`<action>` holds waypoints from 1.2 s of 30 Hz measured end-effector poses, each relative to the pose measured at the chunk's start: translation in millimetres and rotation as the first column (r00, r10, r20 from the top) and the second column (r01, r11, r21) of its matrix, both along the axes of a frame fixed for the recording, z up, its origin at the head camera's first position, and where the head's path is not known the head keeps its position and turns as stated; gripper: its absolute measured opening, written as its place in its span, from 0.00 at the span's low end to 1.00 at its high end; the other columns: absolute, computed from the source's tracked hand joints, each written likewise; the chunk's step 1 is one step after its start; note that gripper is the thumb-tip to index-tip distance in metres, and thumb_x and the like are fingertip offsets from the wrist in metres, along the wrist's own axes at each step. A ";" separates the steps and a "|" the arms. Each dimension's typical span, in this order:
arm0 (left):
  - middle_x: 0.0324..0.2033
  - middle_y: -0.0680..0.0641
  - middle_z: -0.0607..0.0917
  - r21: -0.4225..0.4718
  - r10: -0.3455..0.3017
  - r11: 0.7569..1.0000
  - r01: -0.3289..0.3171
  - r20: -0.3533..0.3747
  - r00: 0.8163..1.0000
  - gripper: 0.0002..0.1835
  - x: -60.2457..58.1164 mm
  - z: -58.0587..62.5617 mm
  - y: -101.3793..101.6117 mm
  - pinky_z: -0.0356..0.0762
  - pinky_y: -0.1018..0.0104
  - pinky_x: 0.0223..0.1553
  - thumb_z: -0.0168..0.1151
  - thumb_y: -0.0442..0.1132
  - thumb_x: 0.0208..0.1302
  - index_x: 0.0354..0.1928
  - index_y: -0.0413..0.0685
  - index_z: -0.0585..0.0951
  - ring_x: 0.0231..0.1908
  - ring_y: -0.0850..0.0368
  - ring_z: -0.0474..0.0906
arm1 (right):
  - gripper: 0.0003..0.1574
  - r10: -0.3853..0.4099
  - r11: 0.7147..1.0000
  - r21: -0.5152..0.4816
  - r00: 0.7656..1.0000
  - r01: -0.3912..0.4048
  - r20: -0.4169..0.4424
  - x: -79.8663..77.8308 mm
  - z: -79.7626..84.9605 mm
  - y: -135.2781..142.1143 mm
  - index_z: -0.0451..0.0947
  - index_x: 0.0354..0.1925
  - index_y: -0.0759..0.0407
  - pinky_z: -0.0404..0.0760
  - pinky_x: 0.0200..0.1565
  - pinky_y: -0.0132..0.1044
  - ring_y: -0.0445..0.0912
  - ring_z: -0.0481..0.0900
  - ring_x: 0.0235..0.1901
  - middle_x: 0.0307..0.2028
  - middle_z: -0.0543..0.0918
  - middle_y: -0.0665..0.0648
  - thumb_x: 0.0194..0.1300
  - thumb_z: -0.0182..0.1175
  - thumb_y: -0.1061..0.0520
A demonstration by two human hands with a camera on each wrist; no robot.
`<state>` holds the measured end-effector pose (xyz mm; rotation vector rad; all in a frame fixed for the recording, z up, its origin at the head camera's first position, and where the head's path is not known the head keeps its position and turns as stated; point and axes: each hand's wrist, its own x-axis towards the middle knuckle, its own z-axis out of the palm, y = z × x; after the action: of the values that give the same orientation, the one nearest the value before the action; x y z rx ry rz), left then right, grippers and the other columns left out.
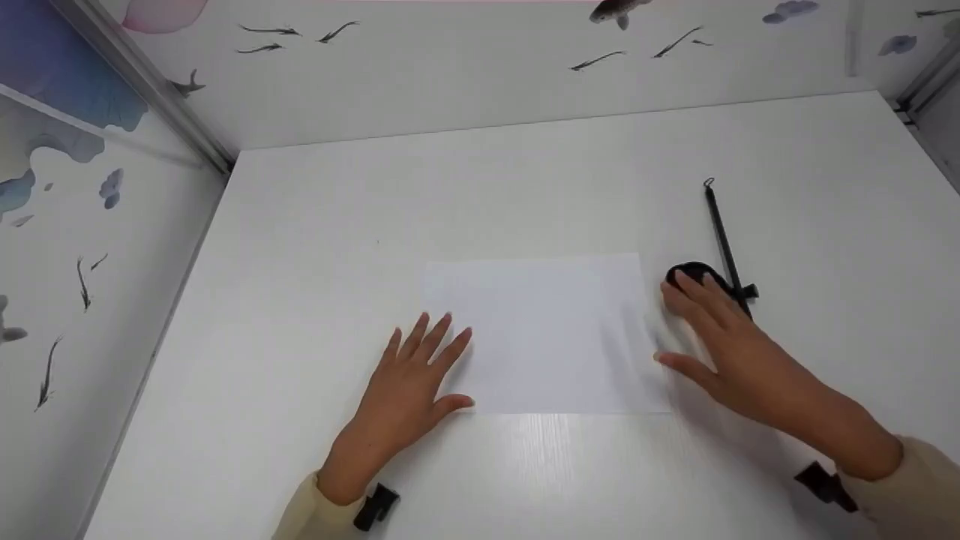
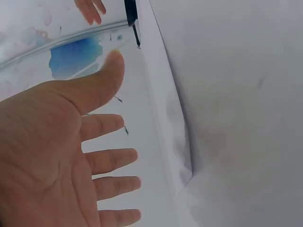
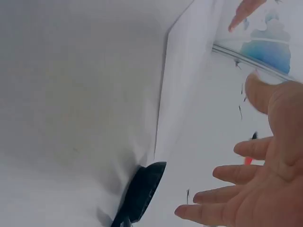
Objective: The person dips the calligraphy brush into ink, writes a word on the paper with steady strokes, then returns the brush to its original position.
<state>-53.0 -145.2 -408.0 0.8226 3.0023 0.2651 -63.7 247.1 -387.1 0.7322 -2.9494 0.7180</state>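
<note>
A blank white sheet of paper (image 1: 547,330) lies on the white table in front of me. My left hand (image 1: 405,390) is at the sheet's left edge, fingers spread and straight, thumb near the lower left corner; its palm (image 2: 42,161) shows bare in the left wrist view. To the right of the sheet, my right hand (image 1: 742,360) has its fingers extended over a black rounded piece (image 1: 686,271), partly hiding it. Beside that piece lies a thin black rod (image 1: 721,232) with a small loop at its far tip. In the right wrist view the black rounded piece (image 3: 139,194) stands beyond the sheet (image 3: 182,85).
White panels printed with fish and blue washes (image 1: 480,67) rise behind the table and along its left side. A metal post (image 1: 172,97) stands at the back left corner. Black clips (image 1: 377,506) sit at both sleeve cuffs.
</note>
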 end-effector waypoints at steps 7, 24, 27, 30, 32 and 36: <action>0.69 0.41 0.63 -0.027 0.017 1.000 -0.014 0.127 0.992 0.39 6.7 3.1 7.2 0.59 0.43 0.62 0.71 0.50 0.53 0.67 0.49 0.70 0.68 0.40 0.56 | 0.38 -0.137 0.989 -0.056 0.989 0.134 -0.051 -27.1 19.8 19.8 0.61 0.67 0.66 0.71 0.47 0.64 0.69 0.69 0.55 0.57 0.70 0.74 0.65 0.62 0.56; 0.66 0.43 0.69 0.060 -0.068 0.996 0.061 0.109 0.992 0.33 0.8 -9.0 25.2 0.74 0.54 0.52 0.70 0.40 0.54 0.64 0.48 0.74 0.65 0.42 0.63 | 0.30 -0.391 0.919 0.096 0.858 0.382 0.332 -108.0 19.3 71.8 0.72 0.54 0.78 0.77 0.33 0.47 0.67 0.76 0.42 0.43 0.80 0.74 0.68 0.56 0.51; 0.66 0.43 0.68 0.061 -0.057 0.997 0.049 0.121 0.991 0.33 1.0 -9.6 25.7 0.75 0.54 0.52 0.70 0.41 0.54 0.65 0.49 0.73 0.66 0.43 0.62 | 0.29 -0.406 0.913 0.130 0.838 0.385 0.365 -115.0 14.2 72.2 0.72 0.51 0.80 0.77 0.32 0.47 0.65 0.78 0.39 0.35 0.83 0.70 0.67 0.56 0.53; 0.67 0.44 0.67 0.057 -0.050 0.997 0.042 0.137 0.989 0.33 1.7 -9.7 25.7 0.74 0.53 0.53 0.69 0.42 0.55 0.65 0.50 0.73 0.66 0.44 0.61 | 0.29 -0.418 0.907 0.133 0.816 0.399 0.399 -120.1 10.0 71.3 0.73 0.50 0.81 0.76 0.29 0.42 0.58 0.80 0.33 0.28 0.84 0.64 0.66 0.58 0.53; 0.67 0.44 0.66 0.056 -0.046 0.998 0.039 0.145 0.988 0.34 1.6 -10.1 25.7 0.72 0.53 0.55 0.69 0.42 0.55 0.66 0.50 0.72 0.67 0.44 0.61 | 0.28 -0.422 0.904 0.132 0.807 0.406 0.412 -122.6 7.9 70.4 0.75 0.48 0.81 0.74 0.27 0.39 0.52 0.80 0.29 0.25 0.84 0.60 0.65 0.59 0.53; 0.67 0.44 0.66 0.055 -0.048 0.998 0.040 0.142 0.989 0.34 0.9 -9.7 25.3 0.70 0.53 0.56 0.68 0.42 0.55 0.66 0.50 0.72 0.67 0.44 0.60 | 0.27 -0.423 0.903 0.124 0.795 0.412 0.435 -126.4 5.4 69.1 0.78 0.45 0.79 0.72 0.26 0.38 0.48 0.79 0.27 0.23 0.83 0.55 0.64 0.61 0.52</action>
<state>-52.1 -119.9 -417.7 0.8346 2.8520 0.3853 -190.1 316.2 -381.7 -0.1379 -3.3433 0.9115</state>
